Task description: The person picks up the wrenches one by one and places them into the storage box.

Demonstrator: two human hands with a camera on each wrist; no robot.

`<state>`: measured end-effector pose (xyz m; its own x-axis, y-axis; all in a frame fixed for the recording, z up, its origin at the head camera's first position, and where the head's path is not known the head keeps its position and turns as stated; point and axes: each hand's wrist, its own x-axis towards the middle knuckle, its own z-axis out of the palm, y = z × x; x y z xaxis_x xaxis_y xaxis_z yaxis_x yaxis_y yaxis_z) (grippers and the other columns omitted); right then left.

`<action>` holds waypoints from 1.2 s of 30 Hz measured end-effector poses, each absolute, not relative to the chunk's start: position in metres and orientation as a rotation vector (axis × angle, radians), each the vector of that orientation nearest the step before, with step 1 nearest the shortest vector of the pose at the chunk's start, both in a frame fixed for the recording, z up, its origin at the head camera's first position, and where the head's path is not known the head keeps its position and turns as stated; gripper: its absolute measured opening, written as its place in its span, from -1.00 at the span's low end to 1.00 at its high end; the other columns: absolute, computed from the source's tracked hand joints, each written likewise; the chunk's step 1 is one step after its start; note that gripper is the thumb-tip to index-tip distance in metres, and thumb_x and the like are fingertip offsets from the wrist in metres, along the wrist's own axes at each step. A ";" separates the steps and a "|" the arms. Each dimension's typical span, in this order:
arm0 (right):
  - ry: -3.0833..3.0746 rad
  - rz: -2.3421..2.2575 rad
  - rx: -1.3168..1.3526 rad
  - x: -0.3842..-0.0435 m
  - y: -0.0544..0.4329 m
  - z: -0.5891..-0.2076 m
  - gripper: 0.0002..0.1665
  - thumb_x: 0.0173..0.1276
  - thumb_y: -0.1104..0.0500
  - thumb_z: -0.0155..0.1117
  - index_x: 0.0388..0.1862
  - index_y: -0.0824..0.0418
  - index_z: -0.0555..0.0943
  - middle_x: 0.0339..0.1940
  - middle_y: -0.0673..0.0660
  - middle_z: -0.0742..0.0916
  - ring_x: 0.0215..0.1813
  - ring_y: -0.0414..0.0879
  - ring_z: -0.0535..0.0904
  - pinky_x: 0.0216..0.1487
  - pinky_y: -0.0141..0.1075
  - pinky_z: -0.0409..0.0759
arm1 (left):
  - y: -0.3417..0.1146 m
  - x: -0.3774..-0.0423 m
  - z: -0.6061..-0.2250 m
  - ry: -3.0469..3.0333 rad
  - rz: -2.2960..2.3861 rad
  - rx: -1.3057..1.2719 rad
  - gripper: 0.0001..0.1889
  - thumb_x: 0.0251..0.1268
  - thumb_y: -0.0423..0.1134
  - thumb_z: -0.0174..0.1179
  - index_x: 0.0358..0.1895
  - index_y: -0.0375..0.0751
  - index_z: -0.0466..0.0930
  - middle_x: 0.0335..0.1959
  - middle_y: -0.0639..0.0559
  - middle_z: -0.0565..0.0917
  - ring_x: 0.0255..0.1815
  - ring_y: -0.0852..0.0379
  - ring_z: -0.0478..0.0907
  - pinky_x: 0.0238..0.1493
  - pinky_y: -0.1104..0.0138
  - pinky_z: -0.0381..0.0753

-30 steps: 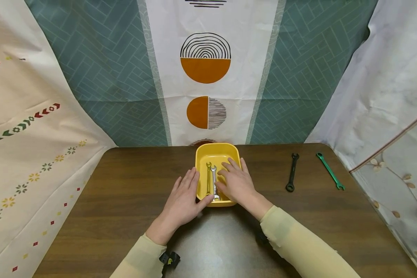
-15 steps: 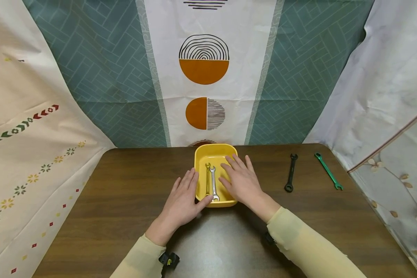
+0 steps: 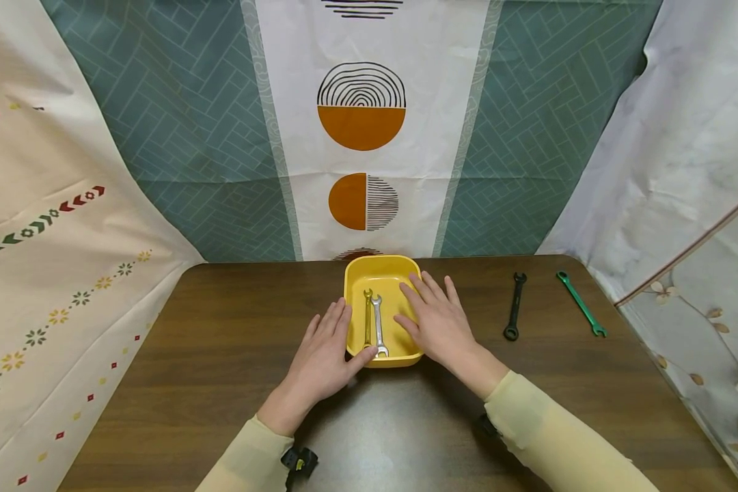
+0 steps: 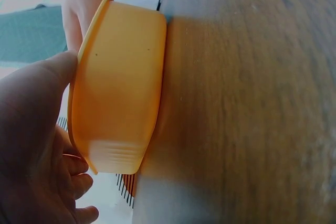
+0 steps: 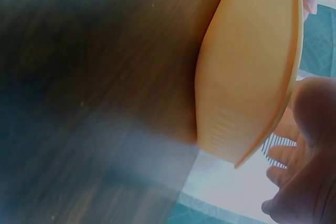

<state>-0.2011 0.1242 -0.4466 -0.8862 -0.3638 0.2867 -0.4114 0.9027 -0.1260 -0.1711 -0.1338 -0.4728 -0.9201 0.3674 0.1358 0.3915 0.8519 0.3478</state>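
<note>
Hung cloth fills the upper part of the frame, and a dark wooden worktop spreads below it. The tray sits near the worktop's far edge, at the middle of the frame. In it, the gold wrench and the silver wrench lie side by side, left of the tray's middle. The step in hand looks like steadying the tray; it would go best with light, even pressure from both sides, palms low, and the thumbs clear of the wrenches.

The left hand lies along the tray's left side, fingers straight and close together, thumb stretched over the near left corner. The right hand reaches over the right rim with fingers spread; whether it presses there, I cannot tell. Neither hand pinches anything. Both forearms come in from the bottom of the frame. Farther out, at right, lie the black wrench and the green wrench, apart.
</note>
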 end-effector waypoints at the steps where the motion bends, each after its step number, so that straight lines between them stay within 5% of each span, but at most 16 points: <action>1: -2.807 0.269 0.580 -0.201 0.126 -0.446 -0.19 0.66 -0.19 0.35 0.68 0.20 0.48 0.74 0.27 0.42 0.78 0.23 0.20 0.76 0.29 -0.12 | -0.134 -0.171 -0.473 -2.962 -0.579 -0.606 0.09 0.57 0.44 0.15 0.77 -0.39 0.10 0.81 -0.28 0.09 0.82 -0.24 0.01 0.74 -0.19 0.00; 36: -2.871 0.286 0.428 -0.196 0.181 -0.440 -0.01 0.66 -0.26 0.31 0.79 0.25 0.27 0.77 0.30 0.34 0.80 0.27 0.10 0.75 0.32 -0.19 | -0.134 -0.171 -0.473 -2.977 -0.598 -0.604 0.11 0.57 0.45 0.14 0.78 -0.37 0.05 0.83 -0.24 0.02 0.83 -0.20 -0.03 0.76 -0.17 -0.04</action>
<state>-0.1964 0.1808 -0.4403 -0.9323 -0.2633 0.2480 -0.3070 0.9385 -0.1578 -0.1711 -0.1341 -0.4729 -0.9230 0.3660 0.1191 0.3836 0.8493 0.3626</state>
